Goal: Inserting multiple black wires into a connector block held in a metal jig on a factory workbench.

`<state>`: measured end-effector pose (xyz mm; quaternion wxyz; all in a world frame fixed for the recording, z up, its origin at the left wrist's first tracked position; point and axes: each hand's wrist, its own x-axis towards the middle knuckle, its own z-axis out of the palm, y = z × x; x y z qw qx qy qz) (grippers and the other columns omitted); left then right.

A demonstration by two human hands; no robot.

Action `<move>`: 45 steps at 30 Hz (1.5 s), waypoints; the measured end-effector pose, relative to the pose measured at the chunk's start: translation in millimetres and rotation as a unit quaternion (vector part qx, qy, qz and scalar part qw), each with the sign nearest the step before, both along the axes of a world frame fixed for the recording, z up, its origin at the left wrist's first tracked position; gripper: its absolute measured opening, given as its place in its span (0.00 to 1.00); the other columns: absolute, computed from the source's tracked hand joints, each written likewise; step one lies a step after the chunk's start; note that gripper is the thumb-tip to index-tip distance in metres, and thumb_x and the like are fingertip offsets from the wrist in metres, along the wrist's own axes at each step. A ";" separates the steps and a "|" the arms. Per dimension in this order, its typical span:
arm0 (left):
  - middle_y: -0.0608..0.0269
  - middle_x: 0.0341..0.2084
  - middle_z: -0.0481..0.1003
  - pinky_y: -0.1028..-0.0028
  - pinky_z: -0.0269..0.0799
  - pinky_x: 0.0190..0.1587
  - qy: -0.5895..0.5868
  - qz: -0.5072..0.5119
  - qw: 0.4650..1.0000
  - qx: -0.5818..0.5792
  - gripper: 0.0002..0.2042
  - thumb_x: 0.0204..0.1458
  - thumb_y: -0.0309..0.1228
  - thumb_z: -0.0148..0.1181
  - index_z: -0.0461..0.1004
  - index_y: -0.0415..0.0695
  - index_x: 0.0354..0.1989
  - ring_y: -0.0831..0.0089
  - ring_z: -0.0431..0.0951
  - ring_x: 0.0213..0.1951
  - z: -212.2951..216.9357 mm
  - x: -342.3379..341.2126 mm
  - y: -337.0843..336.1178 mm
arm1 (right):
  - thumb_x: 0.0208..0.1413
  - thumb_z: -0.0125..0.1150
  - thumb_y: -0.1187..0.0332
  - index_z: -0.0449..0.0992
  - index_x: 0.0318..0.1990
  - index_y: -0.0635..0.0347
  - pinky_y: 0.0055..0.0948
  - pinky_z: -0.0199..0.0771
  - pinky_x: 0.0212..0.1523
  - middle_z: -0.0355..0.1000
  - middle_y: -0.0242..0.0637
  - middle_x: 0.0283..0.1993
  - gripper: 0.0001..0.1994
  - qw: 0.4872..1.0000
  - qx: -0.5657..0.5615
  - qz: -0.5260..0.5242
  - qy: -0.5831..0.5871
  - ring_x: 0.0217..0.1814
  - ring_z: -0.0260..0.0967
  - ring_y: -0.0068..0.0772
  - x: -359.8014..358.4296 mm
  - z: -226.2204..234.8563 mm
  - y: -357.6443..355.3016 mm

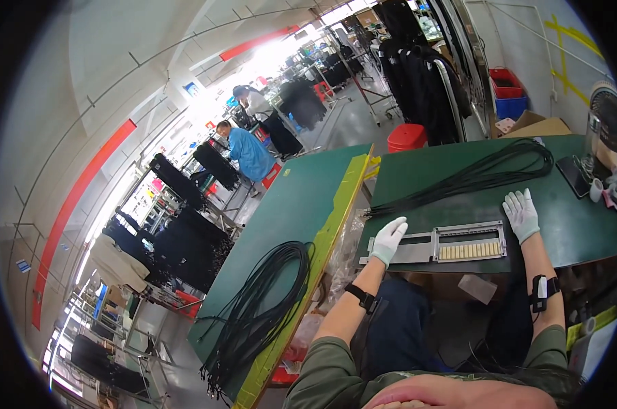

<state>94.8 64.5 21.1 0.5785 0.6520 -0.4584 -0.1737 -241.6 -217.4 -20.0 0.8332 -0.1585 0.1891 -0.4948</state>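
My left hand (390, 240), in a white glove, rests at the left end of a silver metal frame (413, 254), its fingers stretched out. A row of several small cream-coloured blocks (469, 251) sits in the frame's right part, along its near side. Just right of the frame, my right hand (522, 215), gloved in white too, lies on the green table (574, 232) with its fingers extended and apart. Beyond both hands lies a bundle of long black cords (469, 178), its left ends close to my left hand.
On a second green table (281, 218) to the left lies another black cord bundle (264, 293). A dark phone (573, 176) and a fan (608, 116) are at the right. Red stools (407, 136) and hanging racks (417, 88) stand beyond. Farther off, a person in blue (247, 153) sits.
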 end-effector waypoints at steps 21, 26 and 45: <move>0.58 0.40 0.80 0.63 0.72 0.52 -0.368 0.027 0.928 0.045 0.13 0.52 0.40 0.63 0.81 0.44 0.40 0.59 0.78 0.46 6.1 -16.6 6.2 | 0.64 0.55 0.51 0.57 0.66 0.64 0.41 0.60 0.70 0.57 0.48 0.70 0.32 0.999 -0.017 0.020 0.026 0.73 0.55 0.45 6.0 -2.9 -2.7; 0.57 0.40 0.80 0.63 0.72 0.52 -0.350 0.020 0.936 0.038 0.13 0.52 0.39 0.64 0.81 0.44 0.40 0.58 0.78 0.46 0.3 -24.7 10.6 | 0.65 0.54 0.52 0.55 0.68 0.64 0.41 0.60 0.70 0.57 0.48 0.71 0.33 0.999 -0.017 0.017 0.034 0.73 0.56 0.44 -1.9 -4.2 5.0; 0.55 0.43 0.78 0.62 0.69 0.56 -0.397 -0.045 0.892 0.211 0.16 0.53 0.45 0.61 0.80 0.50 0.43 0.54 0.75 0.49 12.5 3.5 -24.9 | 0.30 0.75 0.43 0.68 0.63 0.51 0.54 0.37 0.75 0.53 0.50 0.72 0.47 0.358 -0.694 0.144 0.607 0.77 0.41 0.57 3.7 69.6 104.6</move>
